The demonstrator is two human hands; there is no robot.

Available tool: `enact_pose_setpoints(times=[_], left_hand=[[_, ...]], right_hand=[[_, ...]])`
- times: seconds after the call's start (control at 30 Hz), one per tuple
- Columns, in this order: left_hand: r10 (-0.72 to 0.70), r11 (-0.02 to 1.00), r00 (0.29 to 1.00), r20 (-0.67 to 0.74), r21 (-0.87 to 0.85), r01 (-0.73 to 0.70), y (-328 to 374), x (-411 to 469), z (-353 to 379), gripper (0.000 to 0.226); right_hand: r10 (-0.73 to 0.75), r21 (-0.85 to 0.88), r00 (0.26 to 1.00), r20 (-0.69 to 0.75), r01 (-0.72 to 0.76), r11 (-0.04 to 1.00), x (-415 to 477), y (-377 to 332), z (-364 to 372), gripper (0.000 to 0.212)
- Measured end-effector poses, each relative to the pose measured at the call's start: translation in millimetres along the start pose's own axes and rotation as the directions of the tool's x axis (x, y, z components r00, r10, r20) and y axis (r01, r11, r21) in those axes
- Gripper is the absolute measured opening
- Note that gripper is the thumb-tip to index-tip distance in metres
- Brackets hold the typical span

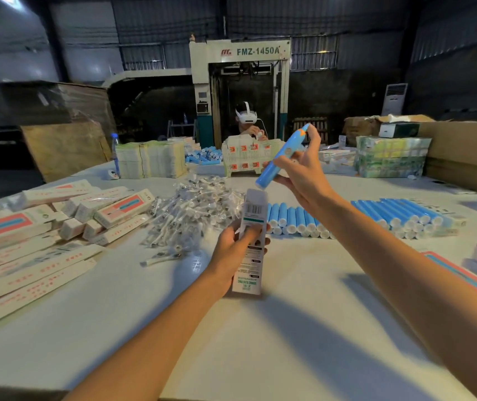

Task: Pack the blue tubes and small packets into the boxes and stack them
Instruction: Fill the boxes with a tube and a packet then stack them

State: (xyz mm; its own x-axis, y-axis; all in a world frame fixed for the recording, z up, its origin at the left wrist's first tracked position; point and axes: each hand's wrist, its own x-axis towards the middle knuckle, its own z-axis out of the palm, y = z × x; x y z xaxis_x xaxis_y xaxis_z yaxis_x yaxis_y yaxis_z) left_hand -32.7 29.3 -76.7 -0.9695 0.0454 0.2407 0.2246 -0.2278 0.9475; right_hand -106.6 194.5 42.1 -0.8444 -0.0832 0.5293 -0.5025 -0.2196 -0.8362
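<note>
Tube (pixel 282 156) pinched mid-body in my R hand (pixel 301 172), tilted, lower end just above open top of box (pixel 251 235); L hand (pixel 231 250) wraps box, upright over table (pixel 260 342). Tube prob stiff, light, slick; I'd grip mid-body. Box thin card, don't squeeze

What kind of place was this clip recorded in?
Most likely a factory or warehouse packing floor: a large machine marked FMZ-1450A at the back, rows of blue tubes and heaps of boxes on the table.
</note>
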Motion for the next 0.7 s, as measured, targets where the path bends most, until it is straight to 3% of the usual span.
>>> enact_pose_setpoints(times=[0.13,0.37,0.6,0.7], left_hand=[[0.006,1.000,1.000,-0.003,0.019,-0.006,1.0,-1.4,-3.3,0.030],[0.031,0.999,0.999,-0.012,0.012,-0.031,-0.4,-0.5,-8.3,0.028],[0.107,0.987,0.994,-0.019,0.121,-0.104,-6.1,3.2,-11.9,0.024],[0.130,0.983,0.990,-0.052,0.135,-0.122,-7.8,5.1,-13.0,0.024]], right_hand=[[-0.045,-0.163,0.998,0.037,0.050,0.985,-5.2,8.5,8.1,0.108],[0.048,-0.420,0.991,0.125,0.009,0.907,-0.4,11.8,6.6,0.087],[0.185,-0.437,0.973,0.135,-0.109,0.893,6.5,16.5,10.0,0.067],[0.167,-0.485,0.968,0.187,-0.057,0.872,0.9,23.4,15.2,0.058]])
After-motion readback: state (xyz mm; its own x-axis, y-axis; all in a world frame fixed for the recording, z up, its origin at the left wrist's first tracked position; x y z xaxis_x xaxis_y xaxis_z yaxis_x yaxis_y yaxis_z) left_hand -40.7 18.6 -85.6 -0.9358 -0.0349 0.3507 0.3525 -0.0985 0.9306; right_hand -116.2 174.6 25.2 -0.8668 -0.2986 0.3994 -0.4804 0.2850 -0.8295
